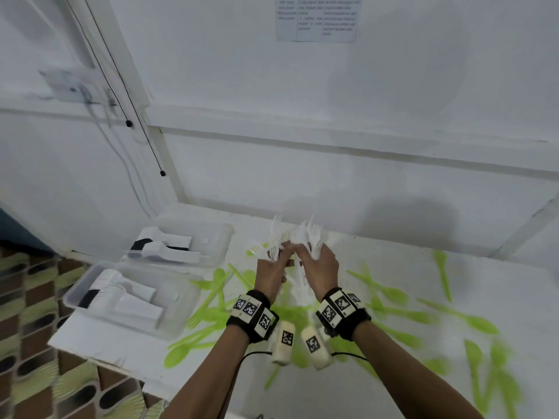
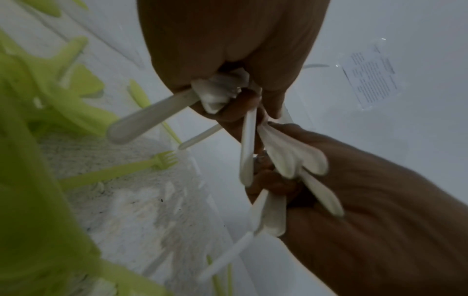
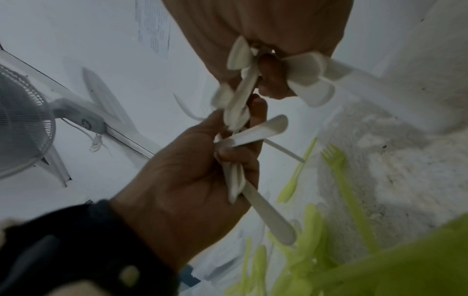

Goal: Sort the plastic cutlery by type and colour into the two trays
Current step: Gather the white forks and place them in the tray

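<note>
1. Gripping a bunch of white forks (image 1: 305, 237), the right hand (image 1: 320, 267) has its fingers curled round the handles, tines fanned upward and away from the person.
2. Its partner, the left hand (image 1: 270, 275), is curled round a smaller white bunch (image 1: 275, 246) and touches the right hand; both are raised above the table (image 1: 393, 255).
3. In both wrist views the white handles splay out below the fists in several directions, so the bunches are not squared up.
4. Two clear trays (image 1: 127, 297) sit at the table's left edge, well to the left of both hands, one behind the other; the left hand is nearer.
5. Green cutlery (image 1: 390, 293) lies scattered on the table beneath and to the right.
6. My reading: the white forks go leftward next, handles aligned with a tray slot's long axis.
</note>
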